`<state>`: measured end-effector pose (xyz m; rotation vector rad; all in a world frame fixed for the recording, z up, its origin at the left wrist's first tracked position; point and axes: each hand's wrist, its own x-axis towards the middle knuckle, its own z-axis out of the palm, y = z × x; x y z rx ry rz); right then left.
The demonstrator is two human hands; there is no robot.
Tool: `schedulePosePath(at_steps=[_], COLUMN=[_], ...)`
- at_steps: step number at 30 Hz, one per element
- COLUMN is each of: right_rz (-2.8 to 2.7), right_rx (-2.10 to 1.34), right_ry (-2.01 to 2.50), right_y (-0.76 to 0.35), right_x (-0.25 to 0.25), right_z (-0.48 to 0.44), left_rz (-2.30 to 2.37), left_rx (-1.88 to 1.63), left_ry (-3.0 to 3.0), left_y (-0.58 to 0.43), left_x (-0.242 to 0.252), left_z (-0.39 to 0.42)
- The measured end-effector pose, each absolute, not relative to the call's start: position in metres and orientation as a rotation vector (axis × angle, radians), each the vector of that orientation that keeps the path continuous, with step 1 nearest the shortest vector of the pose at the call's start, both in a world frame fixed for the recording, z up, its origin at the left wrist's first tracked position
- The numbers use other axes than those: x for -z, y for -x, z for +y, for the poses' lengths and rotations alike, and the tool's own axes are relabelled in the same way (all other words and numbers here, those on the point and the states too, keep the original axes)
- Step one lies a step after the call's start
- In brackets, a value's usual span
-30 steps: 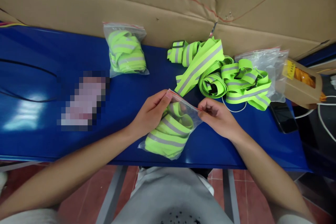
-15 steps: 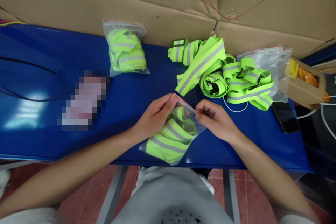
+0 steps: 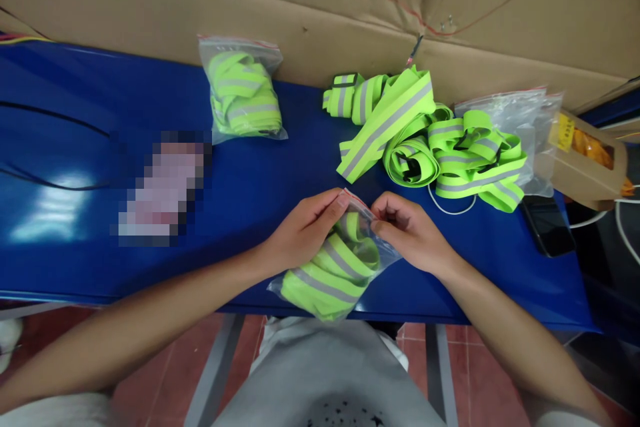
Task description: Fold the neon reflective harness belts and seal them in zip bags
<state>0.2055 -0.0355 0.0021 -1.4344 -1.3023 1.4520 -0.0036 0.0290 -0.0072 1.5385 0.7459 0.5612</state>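
A clear zip bag (image 3: 387,255) with a red line along its top edge is held between my two hands near the table's front edge. Inside it lies a folded neon-yellow reflective strap (image 3: 325,280) with a grey stripe. My left hand (image 3: 307,230) pinches the bag's left top corner between thumb and fingers. Farther right on the same top edge, my right hand (image 3: 413,230) grips with thumb against curled fingers. Behind the hands are several loose reflective straps (image 3: 390,120), some rolled, with black buckles. Another filled zip bag (image 3: 245,93) leans at the back left.
Empty zip bags (image 3: 543,120) lie at the right behind the straps, beside a cardboard box (image 3: 593,167) with a window. A black phone (image 3: 547,227) rests near the blue table's (image 3: 490,280) right end. A pixelated object (image 3: 165,190) and black cables (image 3: 55,120) are at left.
Both hands still hold the bag's top edge. The left hand and the bag have shifted slightly right and towards me, bringing the left hand nearer the right one.
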Motion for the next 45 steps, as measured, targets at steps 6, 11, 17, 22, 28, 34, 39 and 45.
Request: schedulePosePath(at_steps=[6, 11, 17, 22, 28, 34, 39, 45], right_rz=[-1.300, -1.315, -1.349, -1.342, -1.355, -1.364, -1.368, -1.341], right_rx=[-1.448, -1.450, -1.427, -1.409, -1.395, -1.374, -1.327, -1.352], right_ry=[1.459, 1.477, 1.480, 1.498, 1.487, 1.494, 1.489, 1.456], right_y=[-0.2039, -0.2032, -0.2044, -0.2023, -0.2011, -0.1996, -0.1977, -0.1965], right_x=[-0.0011, 0.0006, 0.0005, 0.0021, 0.0014, 0.0007, 0.0031, 0.0031], right_z=[-0.0353, -0.0361, -0.0374, -0.0378, -0.0388, -0.0392, -0.0398, -0.0406], left_rz=[0.737, 0.716, 0.719, 0.756, 0.743, 0.729, 0.741, 0.750], left_rx=[-0.545, -0.512, -0.512, -0.489, -0.477, -0.470, -0.463, -0.446], left_ry=[-1.558, -1.567, -1.570, -1.586, -1.613, -1.641, -1.662, -1.722], left_y=[0.0038, 0.0036, 0.0036, 0.0039, 0.0045, 0.0042, 0.0051, 0.0056], left_x=[0.0081, 0.0070, 0.0070, 0.0078, 0.0048, 0.0041, 0.0039, 0.0063], left_z=[0.0288, 0.0278, 0.0265, 0.0270, 0.0260, 0.0254, 0.0259, 0.0251])
